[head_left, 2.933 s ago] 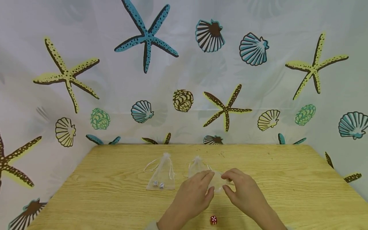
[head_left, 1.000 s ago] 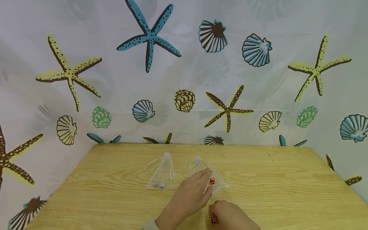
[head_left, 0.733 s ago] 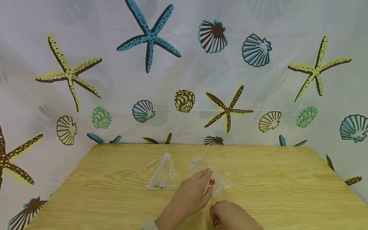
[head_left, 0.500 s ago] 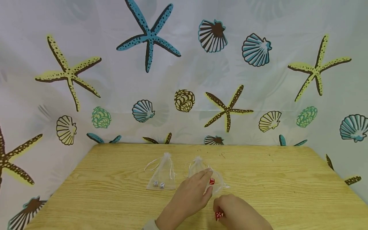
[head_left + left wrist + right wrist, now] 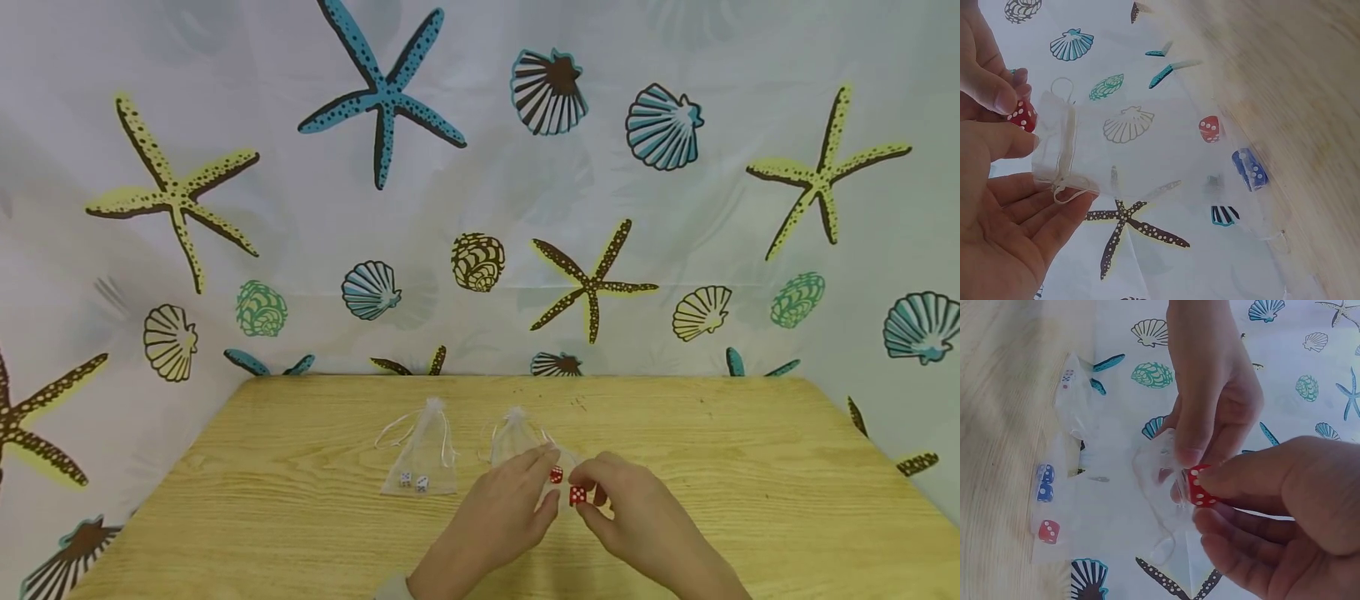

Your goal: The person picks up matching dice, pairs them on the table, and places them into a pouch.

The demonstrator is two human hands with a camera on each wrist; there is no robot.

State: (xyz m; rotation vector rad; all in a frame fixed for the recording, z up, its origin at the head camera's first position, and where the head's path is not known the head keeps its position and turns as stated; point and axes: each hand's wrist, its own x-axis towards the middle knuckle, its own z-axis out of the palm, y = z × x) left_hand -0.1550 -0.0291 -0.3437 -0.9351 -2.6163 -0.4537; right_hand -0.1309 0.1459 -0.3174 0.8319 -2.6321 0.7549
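My left hand (image 5: pixel 498 504) holds a sheer white drawstring bag (image 5: pixel 1072 144) near its mouth, thumb above and fingers below in the left wrist view. A red die (image 5: pixel 556 475) shows through the mesh in the head view. Between thumb and fingers, my right hand (image 5: pixel 633 508) pinches another red die (image 5: pixel 577 495) right beside the bag's mouth. In the right wrist view, this pinched die touches or nearly touches the mesh; I cannot tell which. My left hand hides part of the bag in the head view.
Left of the hands lies a sheer bag (image 5: pixel 431 446) with two white dice (image 5: pixel 422 483). Behind my left hand lies another sheer bag (image 5: pixel 513 433). Blue dice (image 5: pixel 1045 482) show through mesh in the right wrist view. A printed curtain (image 5: pixel 480 167) borders the wooden table (image 5: pixel 285 483).
My right hand went down to the red die on the table near me, picked it up and brought it forward to the bag's mouth. My left hand stayed nearly in place.
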